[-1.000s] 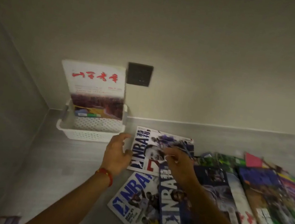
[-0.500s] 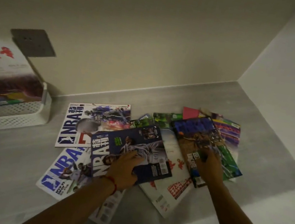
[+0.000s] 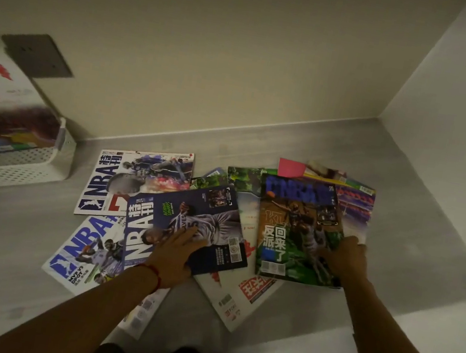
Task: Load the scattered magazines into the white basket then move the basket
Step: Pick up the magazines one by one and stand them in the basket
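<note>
several magazines spread overlapping on the grey floor [image 3: 405, 205], right of the white basket [image 3: 26, 169] by the wall, well apart from both hands. left hand [image 3: 178, 255] flat on the dark blue magazine [image 3: 186, 224], fingers straight and slightly apart. right hand [image 3: 346, 258] on the green magazine [image 3: 296, 233], fingers at its right edge; curled under or merely pressing, cannot tell. likely slipping: glossy covers sliding over one another, dragging neighbours along or fanning out when lifted. blue magazine's long axis tilted, masthead toward lower left; green magazine nearly upright, top toward the wall. one magazine already standing in the basket.
</note>
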A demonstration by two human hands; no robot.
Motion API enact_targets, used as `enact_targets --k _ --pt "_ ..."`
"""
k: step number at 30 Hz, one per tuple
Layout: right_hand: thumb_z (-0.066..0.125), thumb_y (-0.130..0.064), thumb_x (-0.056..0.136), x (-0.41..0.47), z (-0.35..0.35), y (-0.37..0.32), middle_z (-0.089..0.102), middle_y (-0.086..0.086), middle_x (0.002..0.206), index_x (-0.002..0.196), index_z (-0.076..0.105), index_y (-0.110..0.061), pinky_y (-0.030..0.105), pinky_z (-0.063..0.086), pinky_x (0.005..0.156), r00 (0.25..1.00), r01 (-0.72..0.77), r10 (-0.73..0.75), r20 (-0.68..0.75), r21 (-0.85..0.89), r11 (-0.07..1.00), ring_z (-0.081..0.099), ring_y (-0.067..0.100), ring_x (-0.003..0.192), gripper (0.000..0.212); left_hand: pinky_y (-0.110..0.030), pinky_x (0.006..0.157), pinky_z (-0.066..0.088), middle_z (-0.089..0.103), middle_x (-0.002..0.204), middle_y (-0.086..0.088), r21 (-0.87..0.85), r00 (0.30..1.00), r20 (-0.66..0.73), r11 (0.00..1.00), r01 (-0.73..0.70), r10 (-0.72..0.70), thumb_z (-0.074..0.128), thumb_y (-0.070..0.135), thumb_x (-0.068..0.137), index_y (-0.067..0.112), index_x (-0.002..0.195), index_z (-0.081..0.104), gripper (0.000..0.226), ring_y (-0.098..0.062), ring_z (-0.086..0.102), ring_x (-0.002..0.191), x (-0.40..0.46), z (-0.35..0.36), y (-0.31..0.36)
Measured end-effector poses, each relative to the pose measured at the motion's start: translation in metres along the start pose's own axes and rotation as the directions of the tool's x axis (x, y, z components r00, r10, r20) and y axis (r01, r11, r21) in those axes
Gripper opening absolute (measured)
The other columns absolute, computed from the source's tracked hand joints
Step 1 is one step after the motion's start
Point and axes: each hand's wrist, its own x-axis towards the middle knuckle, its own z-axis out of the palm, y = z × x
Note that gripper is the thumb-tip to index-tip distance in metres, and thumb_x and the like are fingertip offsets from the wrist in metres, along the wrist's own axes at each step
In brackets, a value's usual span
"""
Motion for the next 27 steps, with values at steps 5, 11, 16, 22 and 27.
enact_targets --k 5,11,16,22,27 --pt "0.070 -0.039 0.087 -0.007 -0.003 0.009 0.050 0.027 0.128 0.132 0.039 -0.001 0.043 0.049 0.083 0.998 0.031 -0.032 0.048 0.007 0.999 0.055 0.041 0.111 0.066 -0.047 0.124 0.013 0.008 0.165 0.002 0.007 1.000 -0.024 1.000 0.013 -0.013 0.057 0.016 0.086 0.033 0.150 0.029 0.072 -0.025 0.003 0.153 -0.001 -0.001 0.005" --pt "0.070 -0.046 0.085 -0.031 0.009 0.002 0.028 0.027 0.145 0.143 0.021 -0.001 0.052 0.042 0.100 0.987 -0.141 0.134 0.086 0.075 0.987 0.040 0.045 0.127 0.088 -0.034 0.123 0.020 0.032 0.158 -0.005 -0.176 0.991 -0.132 0.984 -0.028 0.004 0.054 0.010 0.088 0.018 0.145 0.044 0.058 -0.024 0.025 0.147 0.017 -0.009 0.059" --pt "0.072 -0.040 0.085 -0.044 0.019 0.010 0.050 0.020 0.138 0.142 0.035 -0.008 0.049 0.050 0.098 0.989 -0.095 0.047 0.139 0.362 0.927 0.058 0.035 0.117 0.075 -0.037 0.107 0.044 0.054 0.139 -0.011 -0.386 0.998 -0.026 0.920 -0.062 0.057 0.058 0.009 0.088 0.011 0.136 0.052 0.048 -0.028 0.052 0.126 0.032 -0.010 0.112" --pt "0.058 -0.006 0.095 -0.056 -0.010 0.016 0.070 0.018 0.113 0.122 0.051 -0.010 0.045 0.061 0.071 0.971 -0.054 -0.188 0.151 0.896 0.441 0.073 0.034 0.093 0.029 -0.013 0.088 0.049 0.057 0.131 0.000 -0.509 0.999 -0.027 0.859 -0.051 0.044 0.054 0.011 0.094 0.021 0.138 0.050 0.045 -0.015 0.060 0.114 0.028 -0.009 0.105" --pt "0.059 -0.011 0.095 -0.066 -0.035 0.002 0.065 0.022 0.124 0.129 0.050 -0.017 0.061 0.055 0.080 0.885 -0.001 -0.441 0.148 0.948 0.317 0.066 0.048 0.105 0.036 -0.027 0.085 0.058 0.066 0.121 0.001 -0.826 0.994 -0.051 0.563 0.013 -0.097 0.051 0.038 0.099 0.023 0.127 0.057 0.033 -0.009 0.066 0.101 0.017 -0.044 0.090"
